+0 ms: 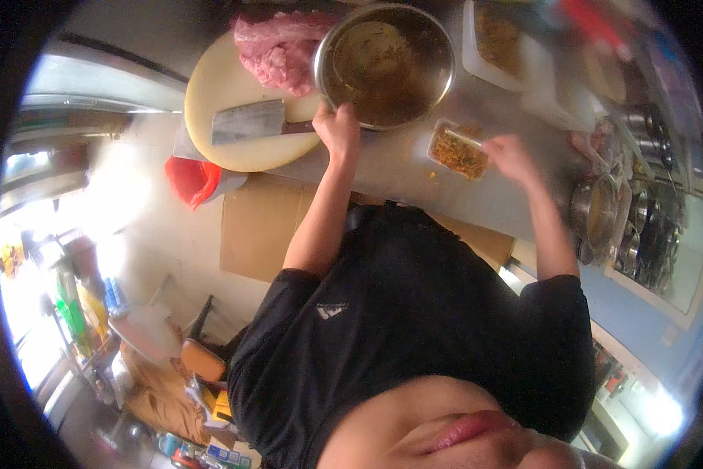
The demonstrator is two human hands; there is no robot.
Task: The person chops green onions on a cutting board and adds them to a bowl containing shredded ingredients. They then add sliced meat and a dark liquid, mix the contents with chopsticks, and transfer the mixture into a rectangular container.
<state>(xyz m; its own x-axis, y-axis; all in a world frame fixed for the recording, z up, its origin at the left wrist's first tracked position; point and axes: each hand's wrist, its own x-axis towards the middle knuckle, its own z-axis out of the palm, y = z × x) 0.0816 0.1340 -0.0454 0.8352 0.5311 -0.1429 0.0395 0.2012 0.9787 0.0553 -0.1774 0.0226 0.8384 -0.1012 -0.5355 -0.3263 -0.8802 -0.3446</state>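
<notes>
My left hand [337,131] is closed on the near rim of a round steel bowl [443,78], which has wet brown residue and small bits inside. My right hand [515,160] is closed around a pale, thin utensil [465,140]; whether it is a spoon or chopsticks I cannot tell. The utensil reaches over a small plastic tub [433,146] holding orange-brown food flecked with green. Left of the bowl, a cleaver [248,123] lies flat on a round cutting board [203,102]. Raw pink meat [277,59] rests at the board's far side, against the bowl.
A white container [470,47] of brown food stands at the back right of the steel counter [402,168]. Steel pots [597,207] sit at the right. A red plastic bag [191,181] hangs below the board, and cardboard [261,227] covers the counter's front. Crumbs lie beside the tub.
</notes>
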